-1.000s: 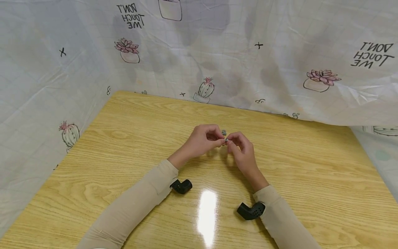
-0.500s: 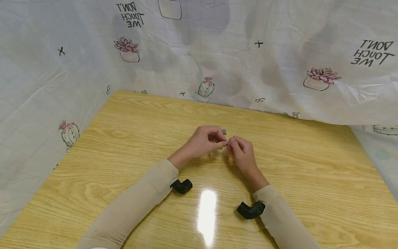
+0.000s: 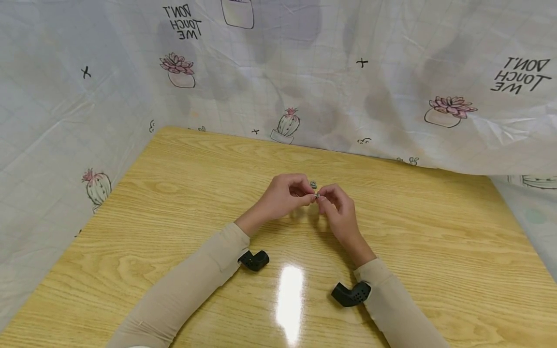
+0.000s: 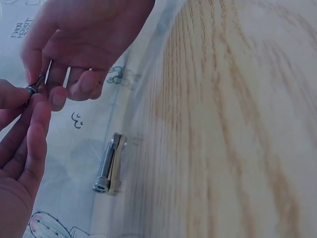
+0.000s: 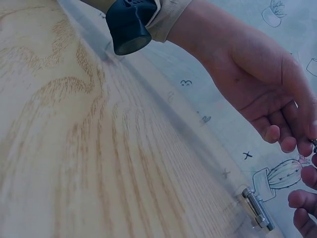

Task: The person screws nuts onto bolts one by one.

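Note:
My left hand (image 3: 285, 197) and right hand (image 3: 343, 212) meet fingertip to fingertip over the middle of the table (image 3: 209, 183). Between them, a small shiny metal fastener (image 3: 317, 195) is pinched by thumb and fingers from both sides. The left wrist view shows this fastener (image 4: 33, 89) as a thin stem with a wider round part, partly hidden by fingertips. Just beyond the fingers, a threaded metal bolt (image 4: 105, 166) with a round head lies on the table. The right wrist view shows the same bolt (image 5: 257, 208) below my left hand (image 5: 252, 74).
A patterned white cloth (image 3: 339, 87) hangs behind the table and along its left side. Black camera mounts sit at both wrists, the left mount (image 3: 254, 261) and the right mount (image 3: 351, 295), over the sleeves. A bright light reflection (image 3: 289, 299) shows on the near tabletop.
The right fingers and thumb have turned on the fastener, rolling forward half a second ago and now back near their earlier pose. The left hand has shifted only slightly; the bolt lies still.

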Demonstrator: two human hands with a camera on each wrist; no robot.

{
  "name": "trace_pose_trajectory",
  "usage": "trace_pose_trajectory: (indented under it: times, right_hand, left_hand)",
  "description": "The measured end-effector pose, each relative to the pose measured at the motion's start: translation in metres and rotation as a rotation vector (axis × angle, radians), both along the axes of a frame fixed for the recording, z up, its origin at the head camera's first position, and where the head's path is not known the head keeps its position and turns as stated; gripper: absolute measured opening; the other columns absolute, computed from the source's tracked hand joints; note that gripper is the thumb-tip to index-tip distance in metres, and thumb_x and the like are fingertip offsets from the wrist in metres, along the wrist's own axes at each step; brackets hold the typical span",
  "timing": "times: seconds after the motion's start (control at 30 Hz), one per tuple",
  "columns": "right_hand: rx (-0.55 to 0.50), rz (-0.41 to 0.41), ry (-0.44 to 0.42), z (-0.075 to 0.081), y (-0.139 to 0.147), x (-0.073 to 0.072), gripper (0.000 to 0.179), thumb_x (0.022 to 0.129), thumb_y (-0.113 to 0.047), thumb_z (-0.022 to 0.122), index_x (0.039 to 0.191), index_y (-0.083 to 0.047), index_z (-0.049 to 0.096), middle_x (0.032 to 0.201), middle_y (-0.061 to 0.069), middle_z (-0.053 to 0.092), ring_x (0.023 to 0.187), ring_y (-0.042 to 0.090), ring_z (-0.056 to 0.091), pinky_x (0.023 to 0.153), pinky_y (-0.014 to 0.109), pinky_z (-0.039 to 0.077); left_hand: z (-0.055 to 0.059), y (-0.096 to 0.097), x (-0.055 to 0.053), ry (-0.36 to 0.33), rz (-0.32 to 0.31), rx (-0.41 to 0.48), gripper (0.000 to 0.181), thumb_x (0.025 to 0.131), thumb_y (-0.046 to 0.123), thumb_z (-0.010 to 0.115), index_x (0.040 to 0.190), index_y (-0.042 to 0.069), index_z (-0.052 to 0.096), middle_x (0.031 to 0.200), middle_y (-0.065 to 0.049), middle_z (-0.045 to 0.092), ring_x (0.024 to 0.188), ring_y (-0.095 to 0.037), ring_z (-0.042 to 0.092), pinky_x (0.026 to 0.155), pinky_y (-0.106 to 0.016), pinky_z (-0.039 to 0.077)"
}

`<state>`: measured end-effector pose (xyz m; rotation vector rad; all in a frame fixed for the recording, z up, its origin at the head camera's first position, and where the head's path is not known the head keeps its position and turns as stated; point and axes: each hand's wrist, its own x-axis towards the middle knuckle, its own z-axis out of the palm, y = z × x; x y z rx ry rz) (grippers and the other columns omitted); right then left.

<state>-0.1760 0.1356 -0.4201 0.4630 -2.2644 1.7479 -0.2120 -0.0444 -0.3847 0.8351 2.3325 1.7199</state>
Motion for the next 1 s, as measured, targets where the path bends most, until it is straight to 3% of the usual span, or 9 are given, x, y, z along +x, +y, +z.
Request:
trace_pose_trajectory:
  times: [0.27, 0.37, 0.53, 0.7, 0.8, 1.0]
  right_hand:
    - [0.028, 0.002, -0.052, 0.027, -0.008, 0.012, 0.02, 0.098, 0.002, 0.042, 0.086, 0.014, 0.053, 0.072, 0.033, 0.049, 0.064, 0.03, 0.05, 0.061, 0.033, 0.048]
    - [0.05, 0.002, -0.047, 0.03, -0.009, 0.013, 0.027, 0.099, 0.002, 0.041, 0.077, 0.013, 0.052, 0.067, 0.029, 0.048, 0.061, 0.027, 0.047, 0.058, 0.028, 0.044]
    - [0.066, 0.009, -0.039, 0.022, -0.006, 0.008, 0.036, 0.099, 0.002, 0.037, 0.066, 0.007, 0.049, 0.058, 0.013, 0.044, 0.055, 0.011, 0.041, 0.056, 0.022, 0.036]
    - [0.014, 0.016, -0.052, 0.002, 0.0, -0.002, 0.029, 0.103, -0.004, 0.038, 0.082, 0.006, 0.056, 0.067, 0.018, 0.05, 0.059, 0.023, 0.047, 0.057, 0.025, 0.042]
    - [-0.013, 0.034, -0.037, -0.003, 0.002, -0.004, 0.017, 0.101, -0.005, 0.043, 0.094, 0.005, 0.056, 0.073, 0.022, 0.052, 0.063, 0.029, 0.049, 0.061, 0.028, 0.046]
    - [-0.005, 0.043, -0.02, -0.005, 0.004, -0.005, 0.016, 0.099, -0.008, 0.046, 0.094, 0.003, 0.057, 0.07, 0.02, 0.051, 0.063, 0.029, 0.05, 0.064, 0.026, 0.046]
  left_hand:
    - [0.0, 0.001, 0.0, 0.011, -0.019, -0.014, 0.004, 0.087, 0.009, 0.072, 0.085, 0.009, 0.068, 0.086, -0.004, 0.07, 0.073, -0.01, 0.065, 0.068, -0.024, 0.057]
    - [0.0, 0.002, 0.0, 0.021, -0.031, -0.025, 0.004, 0.086, 0.009, 0.072, 0.085, 0.01, 0.068, 0.086, -0.004, 0.07, 0.074, -0.01, 0.065, 0.07, -0.023, 0.057]
    - [0.0, 0.003, 0.001, 0.025, -0.045, -0.038, 0.004, 0.086, 0.008, 0.072, 0.086, 0.007, 0.068, 0.087, -0.005, 0.071, 0.075, -0.009, 0.065, 0.071, -0.022, 0.056]
    - [0.001, 0.003, 0.001, 0.016, -0.019, -0.036, 0.005, 0.087, 0.009, 0.071, 0.087, 0.005, 0.068, 0.087, -0.005, 0.07, 0.075, -0.009, 0.065, 0.071, -0.022, 0.056]
    - [0.003, 0.002, 0.0, -0.004, 0.004, -0.021, 0.004, 0.087, 0.008, 0.071, 0.086, 0.005, 0.068, 0.086, -0.005, 0.07, 0.075, -0.01, 0.065, 0.071, -0.022, 0.056]
    - [0.004, 0.002, 0.0, -0.031, 0.015, -0.014, 0.004, 0.087, 0.008, 0.072, 0.085, 0.007, 0.068, 0.086, -0.006, 0.071, 0.075, -0.011, 0.066, 0.071, -0.023, 0.057]
